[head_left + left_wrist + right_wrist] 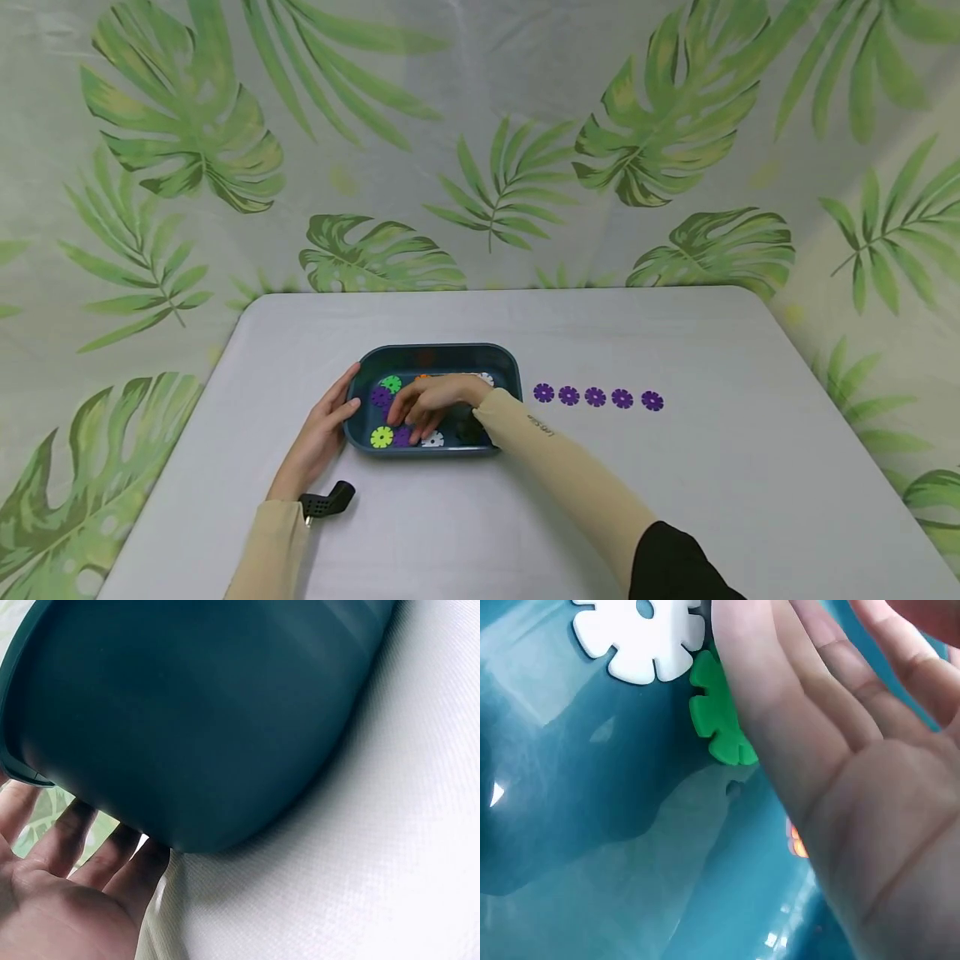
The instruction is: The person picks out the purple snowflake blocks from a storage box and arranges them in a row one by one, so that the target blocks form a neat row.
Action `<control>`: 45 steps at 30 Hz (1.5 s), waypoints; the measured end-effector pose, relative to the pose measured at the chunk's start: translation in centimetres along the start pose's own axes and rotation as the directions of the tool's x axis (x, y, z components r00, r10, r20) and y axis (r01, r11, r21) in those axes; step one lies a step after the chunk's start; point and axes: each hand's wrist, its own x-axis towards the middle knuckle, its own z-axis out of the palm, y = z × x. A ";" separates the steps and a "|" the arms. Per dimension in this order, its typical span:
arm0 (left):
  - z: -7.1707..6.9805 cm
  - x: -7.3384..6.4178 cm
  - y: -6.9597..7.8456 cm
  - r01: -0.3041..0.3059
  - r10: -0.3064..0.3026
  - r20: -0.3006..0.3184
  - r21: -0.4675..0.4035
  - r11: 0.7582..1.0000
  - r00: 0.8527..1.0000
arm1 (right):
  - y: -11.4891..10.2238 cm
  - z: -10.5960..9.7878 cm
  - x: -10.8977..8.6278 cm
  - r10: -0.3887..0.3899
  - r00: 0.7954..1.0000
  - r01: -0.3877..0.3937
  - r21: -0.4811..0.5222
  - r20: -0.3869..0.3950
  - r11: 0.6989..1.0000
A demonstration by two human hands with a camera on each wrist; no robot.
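A dark teal tray [435, 452] holds several notched flower-shaped discs. My left hand [322, 433] holds the tray's left end, thumb over the rim and fingers along the outer wall; the left wrist view shows those fingers [56, 844] against the side. Inside the tray is my right hand [435, 396], its fingers spread apart and pointing down among the discs near a purple disc [402, 436]. Close by lie a yellow-green disc [382, 437] and a white disc [432, 439]. In the right wrist view, a green disc [720, 712] is partly behind the hand, whose fingertips are out of frame.
To the right of the tray, several purple discs [595, 397] lie in a row on the white tablecloth [712, 483]. A black wrist camera [328, 500] sticks out from the left wrist. Behind the table hangs a leaf-patterned cloth [495, 192].
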 end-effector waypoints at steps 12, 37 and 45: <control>0.0 0.0 -0.1 0.006 -0.006 -0.008 0.017 1.000 1.000 | 0.1 0.4 0.6 0.032 0.999 -0.032 -0.013 -0.010 0.999; -0.1 -0.1 -0.2 0.009 -0.008 -0.018 0.022 1.000 1.000 | 1.2 -4.0 -6.1 -0.251 0.935 0.238 -0.083 -0.250 0.968; -0.1 -0.2 -0.1 0.015 -0.014 -0.012 0.018 1.000 1.000 | 4.3 -7.3 -12.7 -0.201 0.894 0.212 -0.018 -0.400 0.977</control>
